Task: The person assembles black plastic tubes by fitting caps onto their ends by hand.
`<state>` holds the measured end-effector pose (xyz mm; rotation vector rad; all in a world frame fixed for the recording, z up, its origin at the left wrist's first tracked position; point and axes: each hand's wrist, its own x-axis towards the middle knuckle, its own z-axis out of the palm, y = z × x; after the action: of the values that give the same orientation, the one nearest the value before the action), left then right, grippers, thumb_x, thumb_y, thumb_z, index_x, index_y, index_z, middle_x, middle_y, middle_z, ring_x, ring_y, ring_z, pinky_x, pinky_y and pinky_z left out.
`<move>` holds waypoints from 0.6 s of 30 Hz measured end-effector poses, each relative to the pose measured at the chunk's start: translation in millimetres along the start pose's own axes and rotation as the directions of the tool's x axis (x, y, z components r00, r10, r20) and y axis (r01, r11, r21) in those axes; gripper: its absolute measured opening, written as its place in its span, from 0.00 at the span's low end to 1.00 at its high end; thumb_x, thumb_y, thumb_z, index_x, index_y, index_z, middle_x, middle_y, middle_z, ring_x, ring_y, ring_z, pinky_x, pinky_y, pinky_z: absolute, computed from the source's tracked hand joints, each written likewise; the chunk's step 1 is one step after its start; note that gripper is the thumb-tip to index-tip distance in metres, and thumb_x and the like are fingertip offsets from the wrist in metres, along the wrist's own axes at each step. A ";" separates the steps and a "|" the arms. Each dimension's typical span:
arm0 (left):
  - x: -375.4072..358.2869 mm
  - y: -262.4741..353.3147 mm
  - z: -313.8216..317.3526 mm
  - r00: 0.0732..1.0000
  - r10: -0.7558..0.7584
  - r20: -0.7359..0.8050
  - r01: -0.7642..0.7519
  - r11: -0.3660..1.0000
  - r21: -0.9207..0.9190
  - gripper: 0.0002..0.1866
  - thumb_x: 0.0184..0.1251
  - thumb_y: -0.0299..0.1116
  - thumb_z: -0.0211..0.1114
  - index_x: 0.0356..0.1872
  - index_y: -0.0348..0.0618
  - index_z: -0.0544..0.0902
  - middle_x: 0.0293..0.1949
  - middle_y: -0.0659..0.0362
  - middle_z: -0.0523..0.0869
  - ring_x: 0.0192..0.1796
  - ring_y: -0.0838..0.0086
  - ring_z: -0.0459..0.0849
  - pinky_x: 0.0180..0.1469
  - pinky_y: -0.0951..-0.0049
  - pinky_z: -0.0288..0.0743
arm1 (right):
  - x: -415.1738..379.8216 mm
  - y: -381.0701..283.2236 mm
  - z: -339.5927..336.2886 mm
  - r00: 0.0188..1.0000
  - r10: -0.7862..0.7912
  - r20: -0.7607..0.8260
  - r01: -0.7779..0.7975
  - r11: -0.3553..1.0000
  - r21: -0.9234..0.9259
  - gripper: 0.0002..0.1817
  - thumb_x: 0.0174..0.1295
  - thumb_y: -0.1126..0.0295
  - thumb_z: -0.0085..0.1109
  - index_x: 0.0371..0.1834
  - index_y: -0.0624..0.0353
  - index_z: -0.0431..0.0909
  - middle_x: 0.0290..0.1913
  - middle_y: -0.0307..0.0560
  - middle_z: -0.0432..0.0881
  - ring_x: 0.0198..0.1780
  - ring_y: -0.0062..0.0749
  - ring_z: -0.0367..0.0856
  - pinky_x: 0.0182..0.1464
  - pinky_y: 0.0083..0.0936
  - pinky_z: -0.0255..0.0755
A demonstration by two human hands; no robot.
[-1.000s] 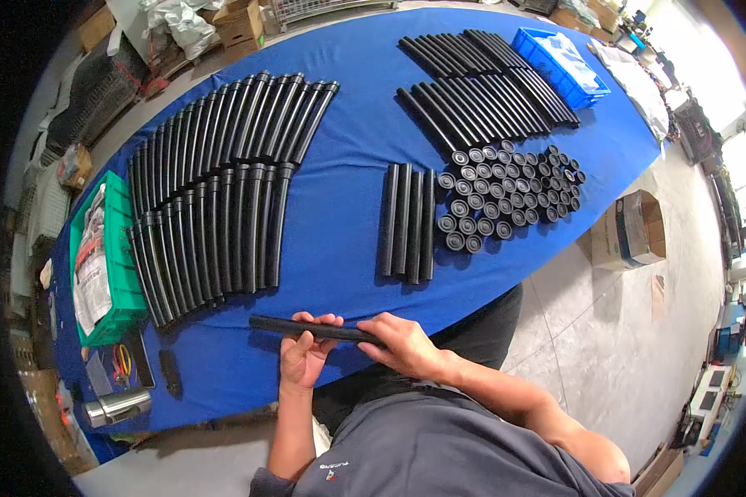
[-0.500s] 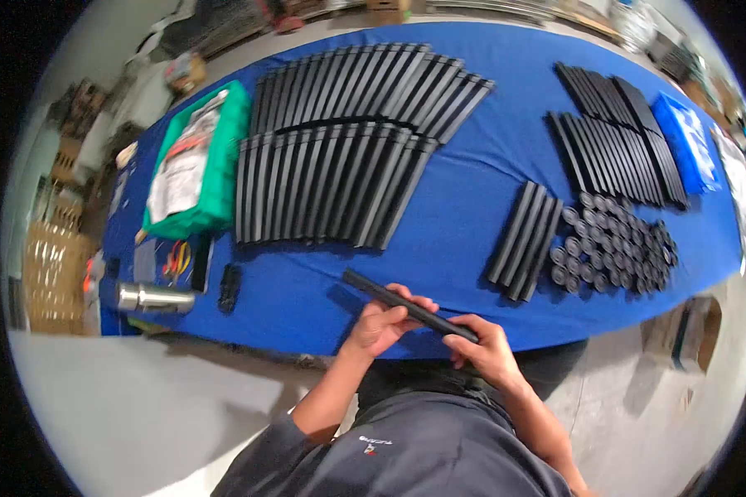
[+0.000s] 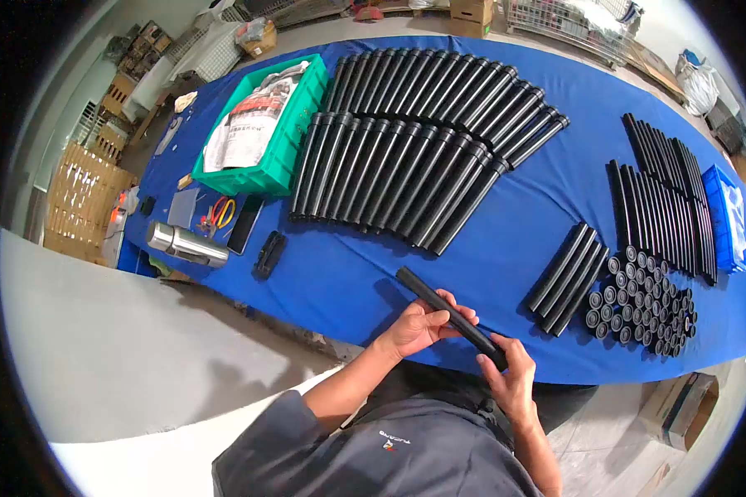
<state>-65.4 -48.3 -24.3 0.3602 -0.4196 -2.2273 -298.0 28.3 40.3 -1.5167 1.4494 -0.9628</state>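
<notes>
A black tube [image 3: 419, 287] slants across in front of my body, over the table's near edge. My left hand [image 3: 423, 328] grips it around the middle, thumb on top. Around its lower right end, my right hand [image 3: 514, 374] is closed, with the fingers partly hiding that end. To the right of my hands lie several loose black tubes [image 3: 569, 277] side by side. Beside them is a cluster of round black caps [image 3: 642, 302]. Farther back, two fanned rows of black tubes with wider collars at their far ends [image 3: 389, 174] cover the table.
The blue cloth [image 3: 340, 290] covers the table. At left are a green crate [image 3: 307, 108] with printed paper, a steel flask [image 3: 187, 244], scissors [image 3: 221, 212], a dark flat device [image 3: 245, 224] and a black object [image 3: 269, 254]. More thin tubes [image 3: 659, 207] and a blue bin [image 3: 725, 219] stand right.
The view has shifted, so the table's things appear farther right and tilted. Both hands still hold the tube in about the same pose.
</notes>
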 end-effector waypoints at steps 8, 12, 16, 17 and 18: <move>1.2 -4.3 -5.2 1.000 0.015 -0.001 -0.015 0.999 -0.044 0.14 0.76 0.27 0.67 0.59 0.49 0.81 0.65 0.43 0.83 0.73 0.48 0.78 0.75 0.43 0.73 | 3.8 18.3 -0.4 0.902 -0.431 -0.025 0.391 0.840 -0.375 0.19 0.68 0.70 0.69 0.57 0.71 0.81 0.31 0.40 0.85 0.29 0.23 0.84 0.32 0.23 0.80; 0.1 -3.7 -7.6 1.000 0.009 0.025 -0.008 1.000 -0.017 0.15 0.75 0.27 0.67 0.59 0.50 0.80 0.65 0.43 0.83 0.73 0.48 0.77 0.74 0.43 0.73 | -0.7 -4.2 -8.8 0.866 0.441 0.234 -0.497 0.707 0.503 0.18 0.66 0.73 0.71 0.56 0.71 0.82 0.32 0.39 0.84 0.29 0.21 0.81 0.33 0.23 0.77; 1.1 -4.1 -6.9 1.000 0.012 0.013 -0.011 0.999 -0.043 0.14 0.75 0.26 0.68 0.58 0.48 0.80 0.64 0.43 0.84 0.73 0.48 0.77 0.75 0.43 0.73 | -7.0 5.9 -1.5 0.967 0.255 -0.004 -0.252 0.957 0.144 0.19 0.63 0.73 0.73 0.57 0.67 0.83 0.31 0.39 0.82 0.28 0.20 0.79 0.32 0.21 0.73; 1.2 -3.5 -6.7 1.000 0.016 0.004 -0.016 0.997 -0.069 0.14 0.74 0.26 0.68 0.58 0.48 0.79 0.64 0.43 0.84 0.73 0.48 0.77 0.75 0.43 0.73 | -4.9 16.5 -1.3 0.989 -0.129 -0.075 0.120 0.987 -0.109 0.20 0.63 0.73 0.73 0.57 0.66 0.83 0.30 0.39 0.81 0.28 0.21 0.78 0.33 0.22 0.73; 1.5 -2.4 -6.6 1.000 0.021 0.015 -0.020 0.998 -0.062 0.14 0.74 0.26 0.68 0.58 0.47 0.79 0.64 0.44 0.84 0.73 0.48 0.77 0.75 0.43 0.73 | -7.6 15.5 -0.7 0.998 0.004 -0.066 -0.003 1.000 0.010 0.20 0.63 0.73 0.73 0.57 0.67 0.83 0.31 0.40 0.82 0.28 0.21 0.79 0.33 0.22 0.74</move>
<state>-65.4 -49.2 -31.4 0.3045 -0.3604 -2.2186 -304.9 35.7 26.2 -1.4877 1.4907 -1.0246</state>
